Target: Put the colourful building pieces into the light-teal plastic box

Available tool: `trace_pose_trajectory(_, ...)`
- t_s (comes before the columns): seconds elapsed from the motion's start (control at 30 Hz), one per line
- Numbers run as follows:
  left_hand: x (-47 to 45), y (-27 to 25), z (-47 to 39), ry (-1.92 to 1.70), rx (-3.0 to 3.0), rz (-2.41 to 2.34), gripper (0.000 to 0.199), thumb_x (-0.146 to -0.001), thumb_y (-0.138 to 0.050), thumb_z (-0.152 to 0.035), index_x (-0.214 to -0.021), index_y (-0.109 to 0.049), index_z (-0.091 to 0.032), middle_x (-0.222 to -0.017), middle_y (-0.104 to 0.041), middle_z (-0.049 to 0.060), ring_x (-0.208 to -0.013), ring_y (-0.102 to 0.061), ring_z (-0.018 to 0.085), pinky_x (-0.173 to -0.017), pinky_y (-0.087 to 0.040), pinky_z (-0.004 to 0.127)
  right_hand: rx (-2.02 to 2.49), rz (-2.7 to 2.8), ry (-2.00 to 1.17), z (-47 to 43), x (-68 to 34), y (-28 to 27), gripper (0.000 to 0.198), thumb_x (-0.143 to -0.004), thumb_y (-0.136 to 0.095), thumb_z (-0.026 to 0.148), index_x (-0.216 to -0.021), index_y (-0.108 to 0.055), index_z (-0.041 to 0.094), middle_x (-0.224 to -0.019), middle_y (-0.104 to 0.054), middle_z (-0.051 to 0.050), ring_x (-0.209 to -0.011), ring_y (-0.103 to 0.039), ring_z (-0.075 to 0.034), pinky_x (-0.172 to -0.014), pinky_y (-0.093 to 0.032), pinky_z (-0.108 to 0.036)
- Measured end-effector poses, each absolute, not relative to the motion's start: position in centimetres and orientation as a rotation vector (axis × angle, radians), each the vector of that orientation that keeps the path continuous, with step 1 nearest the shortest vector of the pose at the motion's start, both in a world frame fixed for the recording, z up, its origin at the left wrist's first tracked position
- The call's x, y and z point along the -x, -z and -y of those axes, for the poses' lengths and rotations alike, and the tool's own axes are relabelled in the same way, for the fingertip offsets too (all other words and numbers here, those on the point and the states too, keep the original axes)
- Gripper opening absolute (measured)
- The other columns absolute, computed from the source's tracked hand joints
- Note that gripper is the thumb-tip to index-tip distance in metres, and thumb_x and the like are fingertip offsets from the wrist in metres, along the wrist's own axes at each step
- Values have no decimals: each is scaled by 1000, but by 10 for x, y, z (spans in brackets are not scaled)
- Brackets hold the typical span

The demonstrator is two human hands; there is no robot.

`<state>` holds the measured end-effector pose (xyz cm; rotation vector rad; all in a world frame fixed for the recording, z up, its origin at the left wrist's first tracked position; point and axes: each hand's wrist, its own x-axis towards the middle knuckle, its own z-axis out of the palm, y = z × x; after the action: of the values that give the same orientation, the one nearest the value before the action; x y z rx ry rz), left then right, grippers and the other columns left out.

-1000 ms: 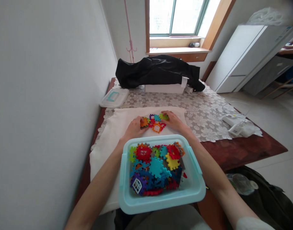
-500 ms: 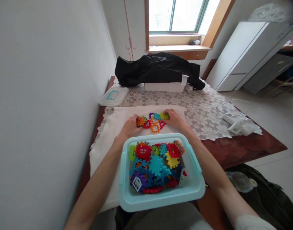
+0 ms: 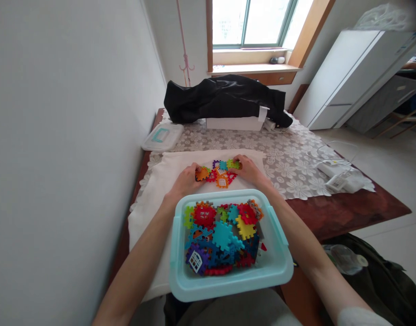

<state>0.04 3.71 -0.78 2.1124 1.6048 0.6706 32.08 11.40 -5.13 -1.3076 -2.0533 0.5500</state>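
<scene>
On the white cloth (image 3: pixel 153 203) lies a cluster of joined, notched plastic building pieces (image 3: pixel 222 182) in orange, red, purple, blue and green. My left hand (image 3: pixel 187 179) is closed on an orange building piece (image 3: pixel 203 173) at the cluster's left end; a dark piece shows under its fingers. At the right end my right hand (image 3: pixel 247 167) pinches a green building piece (image 3: pixel 231 164), which joins a light-blue one. Between my forearms stands a pale turquoise tub (image 3: pixel 176 253), filled with more such pieces, among them a light-blue piece (image 3: pixel 222 235).
A translucent lid (image 3: pixel 163 137) lies by the left wall. Black cloth (image 3: pixel 224 99) covers a white box (image 3: pixel 233 123) at the back. Small white window pieces (image 3: pixel 274 156) and a plastic-wrapped packet (image 3: pixel 345 179) lie right on the lace tablecloth (image 3: pixel 292 176).
The orange piece in my left hand has turned slightly and shows more of its face. My right hand stays nearly still, and the whole view has shifted a little.
</scene>
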Motion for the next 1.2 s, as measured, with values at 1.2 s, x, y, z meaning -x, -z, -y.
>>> trace_pose_trajectory(1.2,-11,9,-32,-694,-2117,-1673,64,-84,-89,-61,-123,-56,-22,-126,-75,17,-121,-72,40,-108,-58,55,1202,2469,-699,-43,-284,-18,35,-95,-85,34,-127,-71,28,-135,-76,-10,-127,-72,-31,-109,-60,-46)
